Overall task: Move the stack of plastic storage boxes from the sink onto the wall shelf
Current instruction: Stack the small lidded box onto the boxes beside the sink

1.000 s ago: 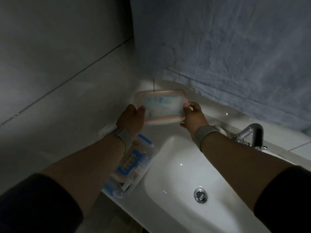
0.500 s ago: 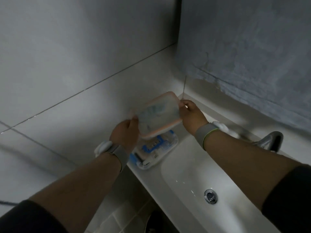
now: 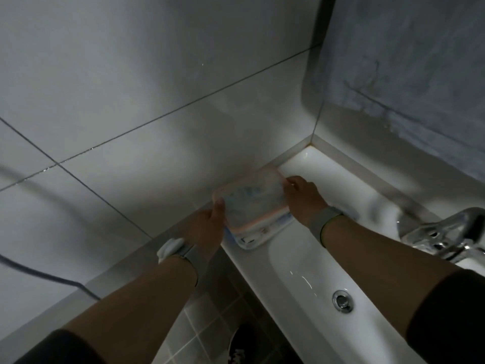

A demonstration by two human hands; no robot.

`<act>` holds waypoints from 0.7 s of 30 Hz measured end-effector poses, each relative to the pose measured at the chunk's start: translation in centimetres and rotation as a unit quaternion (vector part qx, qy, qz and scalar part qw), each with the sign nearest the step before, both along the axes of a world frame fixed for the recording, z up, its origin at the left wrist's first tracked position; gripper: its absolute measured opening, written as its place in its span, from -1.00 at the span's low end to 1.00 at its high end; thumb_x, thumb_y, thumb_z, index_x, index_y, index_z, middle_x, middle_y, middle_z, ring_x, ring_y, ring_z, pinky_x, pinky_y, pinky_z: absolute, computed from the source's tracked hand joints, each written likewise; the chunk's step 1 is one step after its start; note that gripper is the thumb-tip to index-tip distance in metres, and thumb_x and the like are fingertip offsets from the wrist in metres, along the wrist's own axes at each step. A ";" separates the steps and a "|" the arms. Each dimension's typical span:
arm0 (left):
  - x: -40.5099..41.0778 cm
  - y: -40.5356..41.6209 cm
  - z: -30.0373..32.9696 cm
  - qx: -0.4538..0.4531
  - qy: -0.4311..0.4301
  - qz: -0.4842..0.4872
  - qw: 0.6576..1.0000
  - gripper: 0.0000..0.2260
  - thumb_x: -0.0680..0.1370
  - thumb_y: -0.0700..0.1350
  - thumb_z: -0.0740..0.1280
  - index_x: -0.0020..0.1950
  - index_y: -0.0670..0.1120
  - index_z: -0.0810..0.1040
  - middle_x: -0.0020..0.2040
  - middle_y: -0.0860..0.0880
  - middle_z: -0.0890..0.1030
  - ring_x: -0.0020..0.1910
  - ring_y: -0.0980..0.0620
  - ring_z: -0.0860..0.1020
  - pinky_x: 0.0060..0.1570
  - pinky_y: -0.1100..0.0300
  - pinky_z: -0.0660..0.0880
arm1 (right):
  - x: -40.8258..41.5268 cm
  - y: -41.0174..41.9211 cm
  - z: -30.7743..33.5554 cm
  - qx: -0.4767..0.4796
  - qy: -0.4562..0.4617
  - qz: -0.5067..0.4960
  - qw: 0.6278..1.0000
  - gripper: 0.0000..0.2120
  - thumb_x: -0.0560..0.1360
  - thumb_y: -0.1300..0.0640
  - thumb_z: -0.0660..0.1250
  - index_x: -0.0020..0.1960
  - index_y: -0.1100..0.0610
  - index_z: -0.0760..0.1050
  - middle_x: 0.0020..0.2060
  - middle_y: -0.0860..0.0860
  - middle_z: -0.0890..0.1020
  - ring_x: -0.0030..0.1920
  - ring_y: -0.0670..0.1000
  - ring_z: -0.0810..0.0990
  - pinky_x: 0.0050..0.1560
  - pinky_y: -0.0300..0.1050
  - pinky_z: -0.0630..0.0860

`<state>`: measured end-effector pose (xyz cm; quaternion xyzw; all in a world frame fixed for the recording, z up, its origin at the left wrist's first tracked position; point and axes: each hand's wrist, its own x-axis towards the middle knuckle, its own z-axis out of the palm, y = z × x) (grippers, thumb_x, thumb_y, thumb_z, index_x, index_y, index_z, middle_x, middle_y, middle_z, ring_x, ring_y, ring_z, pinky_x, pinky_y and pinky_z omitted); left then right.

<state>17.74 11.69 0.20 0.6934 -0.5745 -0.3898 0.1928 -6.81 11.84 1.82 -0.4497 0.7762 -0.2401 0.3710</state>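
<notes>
A clear plastic box with a pale orange rim (image 3: 252,200) lies flat on top of a second clear box with blue clips (image 3: 262,233), which rests on the left ledge of the white sink (image 3: 296,261) against the tiled wall. My left hand (image 3: 207,227) grips the upper box at its near-left end. At the far-right end, my right hand (image 3: 301,195) holds the same box with its fingers. Only the front edge of the lower box shows. No wall shelf is in view.
A chrome tap (image 3: 443,232) stands at the right of the basin, and the drain (image 3: 342,300) lies below it. A grey towel (image 3: 406,74) hangs on the back wall. A dark cable (image 3: 31,269) crosses the left wall. Floor tiles and a shoe (image 3: 244,345) lie below.
The orange-rimmed box, held tilted in the air before, has come down onto the blue-clipped box. My view has swung left and down along the wall.
</notes>
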 end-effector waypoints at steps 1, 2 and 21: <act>-0.2 -0.1 -0.3 0.009 0.018 0.012 1.000 -0.10 0.31 0.70 -0.18 -0.25 0.00 0.62 -0.21 -0.13 0.67 -0.16 -0.18 0.63 -0.06 -0.02 0.51 | -0.1 -0.2 -0.2 0.000 -0.017 -0.010 1.000 -0.61 0.71 -0.11 0.10 0.42 0.00 0.49 0.37 0.19 0.53 0.21 0.22 0.51 0.27 0.04 0.44; -0.3 -0.3 -0.6 0.026 0.056 0.036 0.997 -0.10 0.38 0.66 -0.15 -0.09 -0.01 0.69 -0.08 -0.17 0.70 -0.06 -0.22 0.64 0.06 -0.06 0.54 | -0.2 -0.5 -0.3 -0.004 -0.029 -0.018 0.999 -0.62 0.69 -0.11 0.12 0.40 -0.01 0.50 0.34 0.17 0.55 0.17 0.20 0.51 0.22 0.01 0.41; -4.6 0.8 1.3 0.260 0.353 0.206 0.875 -0.38 0.68 0.32 0.00 0.56 -0.02 0.43 0.52 -0.16 0.47 0.43 -0.26 0.47 0.41 -0.25 0.43 | -2.2 1.9 -1.7 0.063 -0.284 -0.178 0.940 -0.50 0.51 -0.37 0.36 0.22 -0.01 0.58 0.28 0.11 0.65 0.27 0.18 0.62 0.33 0.17 0.61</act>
